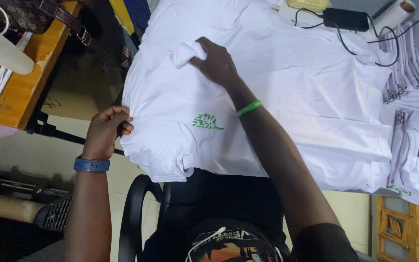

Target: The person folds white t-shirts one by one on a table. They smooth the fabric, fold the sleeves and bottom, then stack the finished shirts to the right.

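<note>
White-draped table, left hand fingers pinching white shirt edge, right hand fingers gripping its bunched fold.

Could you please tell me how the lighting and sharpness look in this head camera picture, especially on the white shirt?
Head view: the white shirt is bright and nearly washed out, its folds faint; the left hand and right hand read dark against it; the floor at lower left is dim and slightly soft; the green emblem stays fairly crisp.

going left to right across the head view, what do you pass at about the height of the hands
wooden table → left hand → green logo on the white shirt → green wristband → stack of folded shirts
</note>
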